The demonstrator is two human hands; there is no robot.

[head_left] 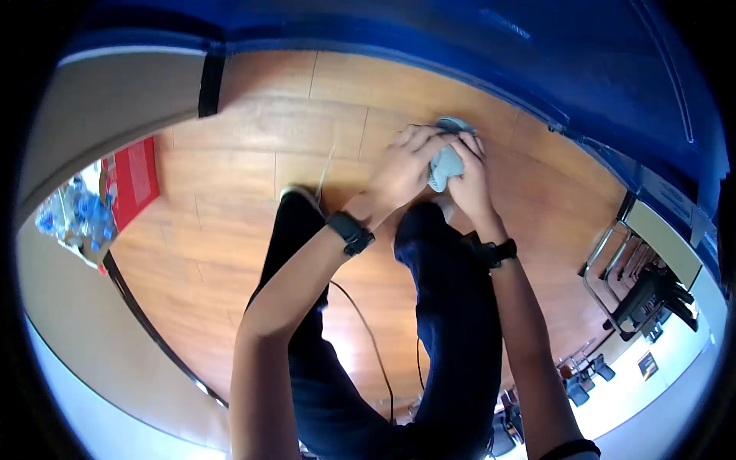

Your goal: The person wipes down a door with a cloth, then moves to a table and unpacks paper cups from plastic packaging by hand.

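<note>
Both of my hands are on a light grey-green cloth (pixel 443 170), bunched up above the wooden floor in front of my feet. My left hand (pixel 406 165) has its fingers curled over the cloth's left and upper side. From the right, my right hand (pixel 470 172) grips the same cloth, its fingers bent round the top. Part of the cloth hangs down between the hands, and another bit shows beyond the knuckles. The hands hide the rest of it. A black band (pixel 351 233) is on my left wrist, and another black band (pixel 494 253) on my right.
A blue panel (pixel 475 38) spans the top. At left, a red box (pixel 136 178) stands by several clear plastic bottles (pixel 86 211). Stacked chairs (pixel 648 295) are at right. A dark cable (pixel 372 333) runs across the floor (pixel 230 153) between my legs.
</note>
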